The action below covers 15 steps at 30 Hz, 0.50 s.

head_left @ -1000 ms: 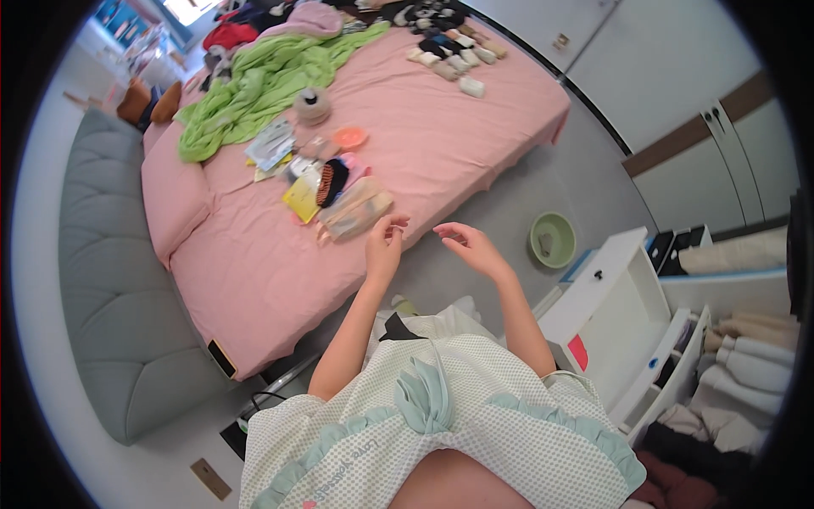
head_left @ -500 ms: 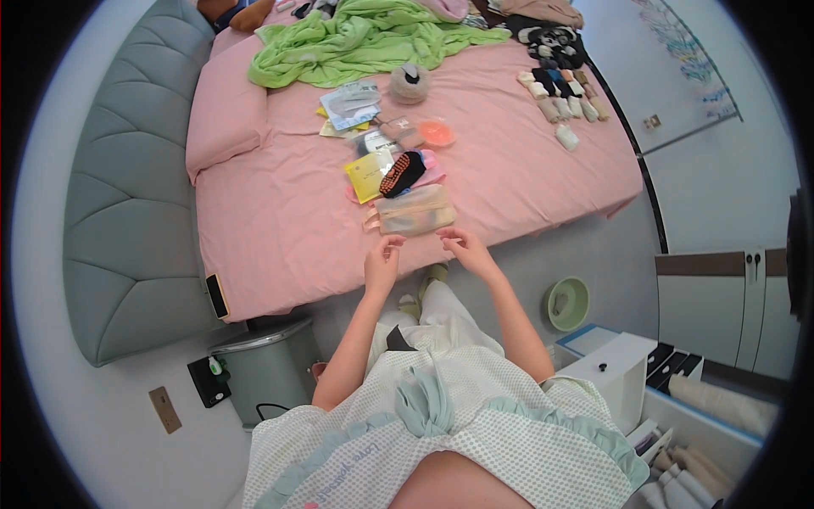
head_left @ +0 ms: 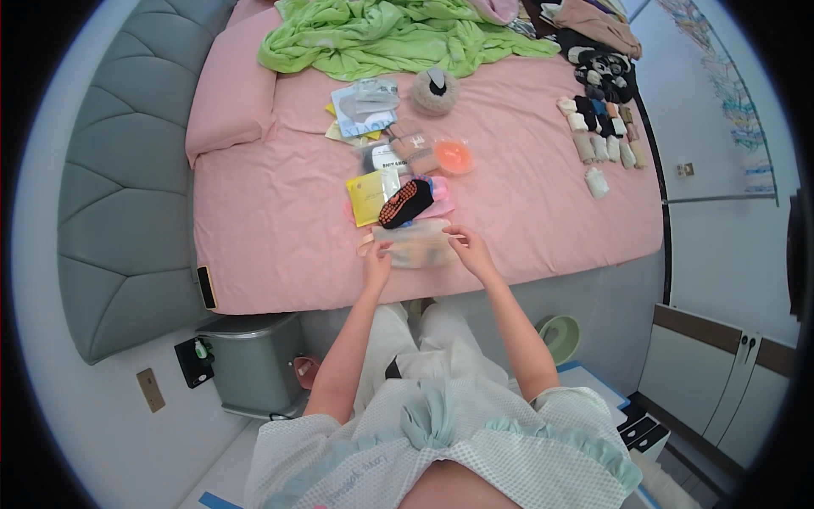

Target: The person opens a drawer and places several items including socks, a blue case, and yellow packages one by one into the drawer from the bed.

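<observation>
A: Principal item?

B: One translucent zip pouch (head_left: 415, 248) with a pale strap at its left end, lying on the pink bedsheet (head_left: 526, 212) near the bed's front edge.

A: Hands?

B: Two, bare, one at each end. Left hand (head_left: 378, 261): thumb and fingers drawn close together at the pouch's left end. Right hand (head_left: 469, 248): fingers narrowly bent at the upper right corner. Gripping or merely touching, I cannot tell from here, for either.

A: Just beyond the pouch?

B: One black sock with orange dots (head_left: 405, 204), slanted, overlapping a yellow packet (head_left: 367, 200). Pink item (head_left: 443, 199) partly beneath the sock, kind unclear.

A: Further up?

B: One orange round container (head_left: 454, 156) beside a folded brownish-pink cloth item (head_left: 413, 148); pale blue packet (head_left: 350, 109) left of those; one fuzzy beige ball-shaped object (head_left: 434, 93) with a dark top.

A: Outer lots?

B: Right side of the bed: rolled socks (head_left: 610, 127) in rows, one white roll (head_left: 597, 182) set apart. Far side: rumpled green blanket (head_left: 373, 38). Left: pink pillow (head_left: 229, 93), grey padded headboard (head_left: 127, 195). On the floor, right: green basin (head_left: 562, 338).
</observation>
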{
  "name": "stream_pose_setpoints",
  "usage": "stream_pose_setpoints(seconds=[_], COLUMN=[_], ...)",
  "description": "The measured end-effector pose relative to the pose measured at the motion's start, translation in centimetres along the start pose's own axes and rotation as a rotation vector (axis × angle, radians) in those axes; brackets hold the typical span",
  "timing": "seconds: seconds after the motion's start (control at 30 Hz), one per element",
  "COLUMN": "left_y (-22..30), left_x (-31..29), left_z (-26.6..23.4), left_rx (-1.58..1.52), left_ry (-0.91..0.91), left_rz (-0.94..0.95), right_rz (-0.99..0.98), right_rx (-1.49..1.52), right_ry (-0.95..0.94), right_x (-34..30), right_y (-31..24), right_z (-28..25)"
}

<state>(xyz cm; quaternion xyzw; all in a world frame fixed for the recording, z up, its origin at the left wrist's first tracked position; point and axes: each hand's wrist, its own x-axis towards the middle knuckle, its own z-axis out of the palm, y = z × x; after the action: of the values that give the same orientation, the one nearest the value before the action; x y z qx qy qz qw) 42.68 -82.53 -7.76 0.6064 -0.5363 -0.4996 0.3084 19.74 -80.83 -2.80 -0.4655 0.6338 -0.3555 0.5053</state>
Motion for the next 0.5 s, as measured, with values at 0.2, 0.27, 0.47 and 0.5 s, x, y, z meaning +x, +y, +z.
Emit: stream_pose_setpoints(seconds=[0.2, 0.27, 0.47, 0.5], left_y=[-2.3, -3.4, -7.3, -7.3], left_x=[3.3, 4.2, 7.9, 8.4], left_z=[2.0, 2.5, 2.9, 3.3], left_rx=[0.038, 0.055, -0.052, -0.096], left_ry=[0.103, 0.13, 0.22, 0.224], left_rz=[-0.142, -0.159, -0.189, -0.212], right_rz=[0.001, 0.001, -0.106, -0.096], right_rx=[-0.033, -0.103, -0.196, -0.198], right_ry=[0.095, 0.099, 0.202, 0.204], right_x=[5.4, 6.9, 12.4, 13.2], right_y=[2.3, 2.7, 4.3, 4.6], right_z=[0.0, 0.6, 3.7, 3.8])
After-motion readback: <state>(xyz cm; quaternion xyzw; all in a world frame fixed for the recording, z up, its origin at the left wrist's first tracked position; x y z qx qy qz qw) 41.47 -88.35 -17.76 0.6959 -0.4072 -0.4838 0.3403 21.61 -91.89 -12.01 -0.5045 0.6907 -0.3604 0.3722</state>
